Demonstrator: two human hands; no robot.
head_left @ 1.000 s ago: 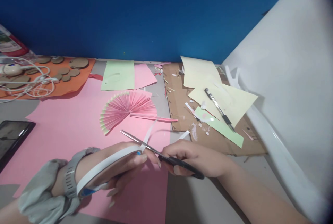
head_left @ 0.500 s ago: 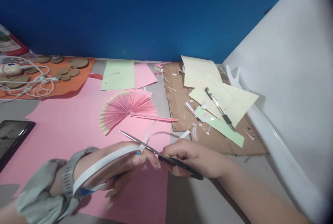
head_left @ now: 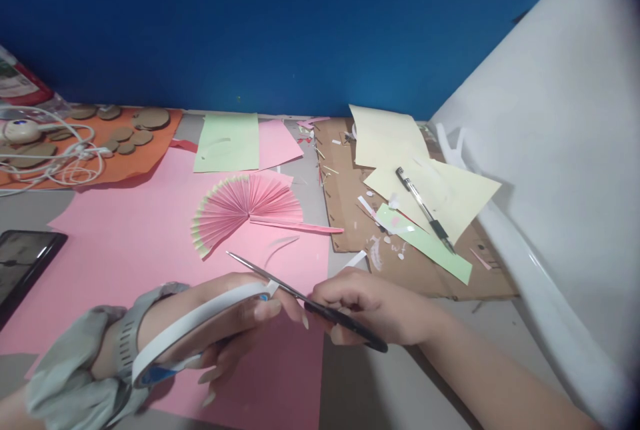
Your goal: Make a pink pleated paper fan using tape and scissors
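In my left hand (head_left: 235,320) is a roll of white tape (head_left: 195,317) with blue on its inner side, its short free end pinched near the thumb. My right hand (head_left: 363,307) grips black-handled scissors (head_left: 345,320), whose closed-looking blades cross the tape's end just above my left fingers. A narrow curled strip (head_left: 281,248) lies on the pink paper (head_left: 125,237) beyond the blades. Behind it rests a pleated pink paper fan (head_left: 245,207) with a pale green edge and a thin pink stick (head_left: 300,224) pointing right.
Cardboard (head_left: 345,183) at the right carries cream paper (head_left: 440,190), a pen (head_left: 425,210), a green strip (head_left: 430,247) and scraps. At the left are a phone (head_left: 25,270), earphones (head_left: 85,157) and cardboard discs on orange paper (head_left: 145,167). A blue wall stands behind.
The scissor blades have closed across the tape. The strip that hung from the tape's end has come away and now lies on the pink paper.
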